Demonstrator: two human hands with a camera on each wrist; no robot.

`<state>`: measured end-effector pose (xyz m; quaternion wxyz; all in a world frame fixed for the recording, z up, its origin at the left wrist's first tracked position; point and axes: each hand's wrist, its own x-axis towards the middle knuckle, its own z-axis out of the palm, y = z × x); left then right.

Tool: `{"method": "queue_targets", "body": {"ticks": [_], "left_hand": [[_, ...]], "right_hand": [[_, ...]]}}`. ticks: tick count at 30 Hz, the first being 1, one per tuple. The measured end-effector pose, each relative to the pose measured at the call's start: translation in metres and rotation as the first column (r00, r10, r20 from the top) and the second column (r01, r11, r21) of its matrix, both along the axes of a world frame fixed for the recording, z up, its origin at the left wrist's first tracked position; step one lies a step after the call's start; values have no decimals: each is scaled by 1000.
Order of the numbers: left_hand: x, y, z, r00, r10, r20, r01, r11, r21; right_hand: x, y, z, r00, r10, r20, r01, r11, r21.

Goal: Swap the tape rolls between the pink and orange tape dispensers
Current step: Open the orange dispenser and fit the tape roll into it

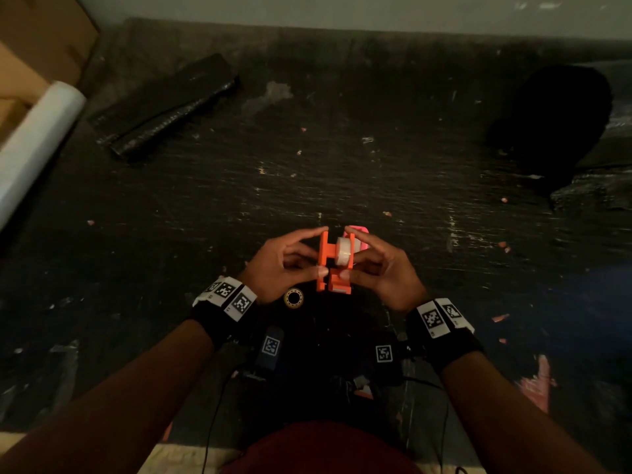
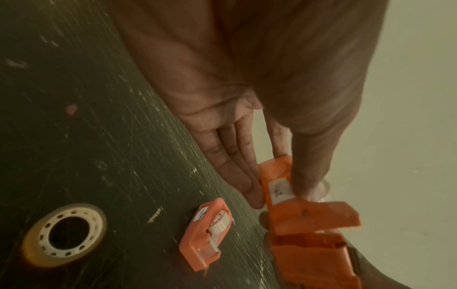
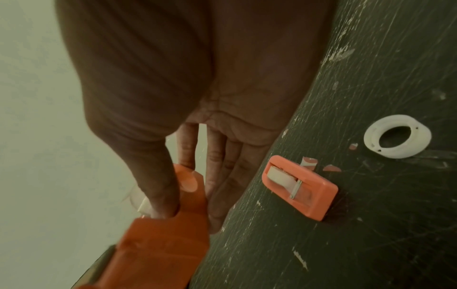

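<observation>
Above the scratched table, left hand and right hand pinch the opened orange dispenser (white roll inside); loose roll lies below.

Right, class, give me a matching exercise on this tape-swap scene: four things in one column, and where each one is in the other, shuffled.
Things:
1. orange tape dispenser
2. pink tape dispenser
3. loose tape roll
4. white film roll

Places:
A. flat on the table, just below the left hand
B. far left of the table
C. held open between both hands
D. on the table, just beyond the right hand

Pairs: 1-C, 2-D, 3-A, 4-B
</observation>
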<state>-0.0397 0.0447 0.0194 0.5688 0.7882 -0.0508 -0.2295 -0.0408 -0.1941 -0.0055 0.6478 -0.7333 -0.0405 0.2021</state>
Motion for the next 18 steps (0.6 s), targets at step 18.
{"method": "queue_targets", "body": {"ticks": [18], "left_hand": [[1, -4, 5, 999, 23, 43, -21, 999, -33]], "right_hand": [[2, 1, -2, 1000, -29, 4, 28, 999, 20]]}}
